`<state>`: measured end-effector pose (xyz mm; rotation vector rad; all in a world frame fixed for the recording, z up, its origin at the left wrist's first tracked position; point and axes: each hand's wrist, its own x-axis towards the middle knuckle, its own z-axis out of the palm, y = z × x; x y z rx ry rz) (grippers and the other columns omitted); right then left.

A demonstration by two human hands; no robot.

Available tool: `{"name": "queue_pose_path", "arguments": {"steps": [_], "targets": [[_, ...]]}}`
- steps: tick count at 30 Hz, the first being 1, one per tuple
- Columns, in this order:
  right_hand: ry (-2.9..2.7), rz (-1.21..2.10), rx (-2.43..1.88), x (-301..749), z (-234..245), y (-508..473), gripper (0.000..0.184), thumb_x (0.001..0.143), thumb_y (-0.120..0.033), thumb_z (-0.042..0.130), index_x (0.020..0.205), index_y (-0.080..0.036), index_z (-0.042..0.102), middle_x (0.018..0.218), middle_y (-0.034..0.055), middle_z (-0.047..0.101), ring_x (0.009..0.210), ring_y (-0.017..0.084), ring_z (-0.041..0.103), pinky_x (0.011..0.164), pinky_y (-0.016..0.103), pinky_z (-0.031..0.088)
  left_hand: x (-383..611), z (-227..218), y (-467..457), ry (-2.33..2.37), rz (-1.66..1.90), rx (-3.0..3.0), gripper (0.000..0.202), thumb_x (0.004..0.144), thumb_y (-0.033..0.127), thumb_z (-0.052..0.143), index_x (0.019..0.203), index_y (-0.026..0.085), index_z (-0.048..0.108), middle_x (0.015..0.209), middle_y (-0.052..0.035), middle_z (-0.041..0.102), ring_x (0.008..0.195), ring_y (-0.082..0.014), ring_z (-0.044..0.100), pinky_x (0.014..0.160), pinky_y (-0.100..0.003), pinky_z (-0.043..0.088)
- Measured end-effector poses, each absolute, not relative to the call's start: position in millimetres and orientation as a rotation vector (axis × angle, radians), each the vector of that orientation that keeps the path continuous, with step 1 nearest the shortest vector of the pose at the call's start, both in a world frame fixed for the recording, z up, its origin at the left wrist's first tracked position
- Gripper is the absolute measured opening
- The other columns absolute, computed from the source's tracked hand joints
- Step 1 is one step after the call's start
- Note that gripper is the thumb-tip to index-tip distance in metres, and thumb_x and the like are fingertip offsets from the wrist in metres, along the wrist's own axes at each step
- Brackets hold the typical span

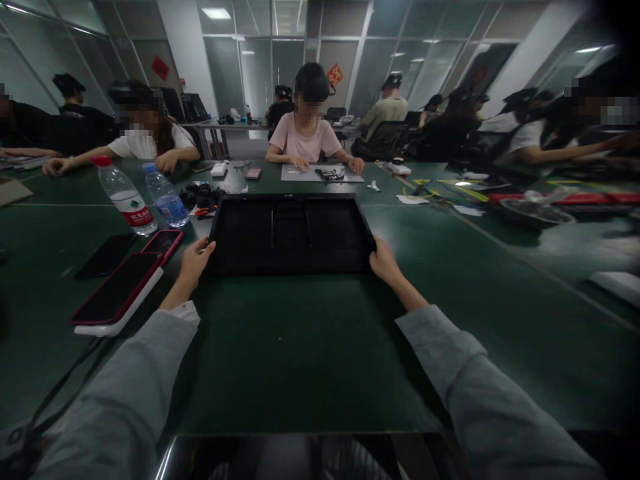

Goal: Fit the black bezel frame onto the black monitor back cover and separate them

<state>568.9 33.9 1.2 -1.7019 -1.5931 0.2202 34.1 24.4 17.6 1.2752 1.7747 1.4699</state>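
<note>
Out in front of me is a black rectangular tray-like panel (240,237) with a raised rim and two thin pale lines near its middle. Its exact kind is unclear. My left hand (197,261) is closed on its left edge, and my right hand (385,259) grips the right edge. The panel is at or just above the green table (300,360); I cannot tell if it touches. Near my left hand lie a red-cased phone (120,287) on a white slab (143,303), another red-edged phone (164,244) and a dark phone (107,255).
A red-capped bottle (131,203) and a blue-capped bottle (167,197) stand left of the panel. Across the table a person in pink (305,140) works over a grey board (305,175). To the right are a metal bowl (536,212), coloured cables (440,189) and a white object (617,285).
</note>
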Motion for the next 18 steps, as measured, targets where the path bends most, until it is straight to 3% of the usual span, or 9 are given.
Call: {"name": "queue_pose_path", "arguments": {"steps": [3,5,8,14,18], "targets": [[-1.576,0.505,-1.639,593.6,6.0,22.1,0.076,0.078,-0.025,0.061,0.152,-0.012,0.053,0.121,0.0169,0.074,0.113,0.034,0.071,0.108,0.062,0.055,29.5,20.3,22.2,1.756,1.474,1.151,0.051,0.084,0.04,0.08,0.126,0.011,0.077,0.117,-0.0146,0.081,0.11,-0.0288,0.076,0.101,-0.044,0.059],[-1.529,0.787,-1.566,608.4,9.5,10.3,0.076,0.079,-0.032,0.067,0.152,-0.017,0.051,0.105,0.0107,0.077,0.095,0.031,0.075,0.092,0.057,0.063,24.8,20.9,21.0,1.768,1.443,1.148,0.049,0.081,0.042,0.083,0.121,0.013,0.08,0.106,-0.0112,0.082,0.1,-0.0276,0.076,0.093,-0.04,0.061],[-1.4,1.029,-1.478,618.1,13.1,-2.1,0.084,0.079,-0.042,0.076,0.156,-0.021,0.047,0.095,0.0073,0.078,0.082,0.029,0.076,0.077,0.049,0.067,14.5,17.1,22.1,1.751,1.365,1.243,0.052,0.075,0.049,0.086,0.115,0.015,0.083,0.099,-0.0076,0.082,0.093,-0.0265,0.076,0.083,-0.035,0.061],[-1.139,0.924,-1.388,598.6,9.5,11.5,0.093,0.07,-0.043,0.084,0.155,-0.026,0.052,0.099,0.0054,0.08,0.085,0.028,0.077,0.082,0.048,0.067,2.7,3.8,29.5,1.772,1.262,1.377,0.07,0.073,0.064,0.082,0.123,0.015,0.082,0.106,-0.0094,0.082,0.096,-0.0295,0.075,0.085,-0.039,0.06],[-1.057,0.858,-1.358,596.0,5.8,21.7,0.083,0.063,-0.043,0.084,0.141,-0.025,0.064,0.098,0.0044,0.079,0.088,0.028,0.077,0.088,0.049,0.066,12.5,10.1,28.5,1.835,1.264,1.444,0.06,0.081,0.06,0.076,0.12,0.014,0.082,0.111,-0.0101,0.082,0.108,-0.0319,0.074,0.098,-0.041,0.057]]}}
